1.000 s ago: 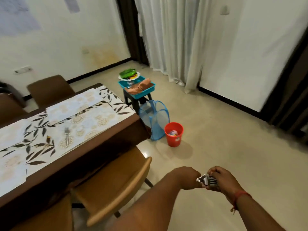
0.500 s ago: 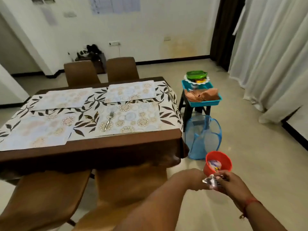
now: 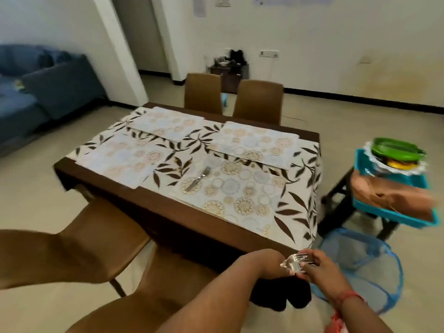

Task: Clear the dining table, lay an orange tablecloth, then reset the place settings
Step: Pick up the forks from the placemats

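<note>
The dining table (image 3: 168, 215) carries a white cloth with brown leaves (image 3: 298, 200) and several patterned placemats (image 3: 242, 195). One fork (image 3: 198, 179) lies on the near right placemat. Low in front of the table's near right corner, my left hand (image 3: 266, 263) and my right hand (image 3: 319, 267) together hold a bunch of forks and spoons (image 3: 295, 261). A folded orange cloth (image 3: 389, 195) lies in a teal tray (image 3: 394, 215) on a dark stool to the right, beside a green plate (image 3: 396, 149).
Two brown chairs (image 3: 79, 248) stand at the near side and two more chairs (image 3: 257, 102) at the far side. A blue mesh hamper (image 3: 374, 272) sits on the floor by my right hand. A blue sofa (image 3: 40, 92) is at far left.
My view has swung left from the curtains and red bucket to face the table. Both hands keep hold of the cutlery and have come up near the table's corner.
</note>
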Motion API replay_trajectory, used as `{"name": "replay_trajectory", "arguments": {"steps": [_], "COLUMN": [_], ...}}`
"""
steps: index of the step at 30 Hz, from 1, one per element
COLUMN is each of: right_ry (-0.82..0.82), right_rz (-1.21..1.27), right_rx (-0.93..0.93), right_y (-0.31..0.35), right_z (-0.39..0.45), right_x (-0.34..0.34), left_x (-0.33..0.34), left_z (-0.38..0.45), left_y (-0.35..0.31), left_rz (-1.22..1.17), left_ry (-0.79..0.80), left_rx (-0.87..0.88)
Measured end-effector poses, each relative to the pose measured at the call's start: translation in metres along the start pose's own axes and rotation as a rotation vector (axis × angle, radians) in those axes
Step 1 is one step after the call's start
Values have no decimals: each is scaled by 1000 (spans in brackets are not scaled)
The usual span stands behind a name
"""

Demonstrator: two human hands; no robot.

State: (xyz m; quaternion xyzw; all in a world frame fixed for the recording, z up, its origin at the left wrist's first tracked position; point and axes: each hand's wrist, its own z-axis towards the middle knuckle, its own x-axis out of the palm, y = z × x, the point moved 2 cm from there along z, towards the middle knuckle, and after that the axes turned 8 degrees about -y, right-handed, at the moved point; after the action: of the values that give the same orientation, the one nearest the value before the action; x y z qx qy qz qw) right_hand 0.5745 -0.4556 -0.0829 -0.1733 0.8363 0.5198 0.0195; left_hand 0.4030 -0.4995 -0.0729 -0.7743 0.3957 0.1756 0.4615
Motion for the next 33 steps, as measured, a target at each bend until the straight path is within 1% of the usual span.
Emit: {"name": "replay_trajectory", "arguments": {"steps": [3,5,9,11,13,15,18,22,24,26,29,33], "right_ry": [213,315,465,533,573,588,540,467,452,444,452,524], "right_rz": [-99,-170,-271,-272,-293,-319,-336,-338,-368,-393,-427,-501], "right_rx": [-48,-83,-137,-140,-181,-234,-245,-239,-252,-259,-259,-343], "right_y": [27,48,84,101,118,132,146,163,171,177,187,199], "right_z": [53,78,110,120,131,142,165,198,208,221,247,282], "right_x": [23,40,89,121,151,178,205,233,246,263,292,342], "left_x": [-29,-45,-69,-85,-102,-118,-138,-163,-171,-180,-197,-216], "left_z": [11,14,10,4,1,0,4,11,15,24,41,65], "left_y": [12,22,44,64,84,105,136,173,185,196,214,245], "left_rz": [-56,-60,-83,-94,-100,-102,-144,-145,-110,-27,41,29], "left_ry": [-78,-138,-247,-313,-368,-395,-417,-488,-523,-555,-620,-690], "left_rx": [-146,-216,-337,-387,-427,-453,-476,-489,-498,-494,-534,-636]}}
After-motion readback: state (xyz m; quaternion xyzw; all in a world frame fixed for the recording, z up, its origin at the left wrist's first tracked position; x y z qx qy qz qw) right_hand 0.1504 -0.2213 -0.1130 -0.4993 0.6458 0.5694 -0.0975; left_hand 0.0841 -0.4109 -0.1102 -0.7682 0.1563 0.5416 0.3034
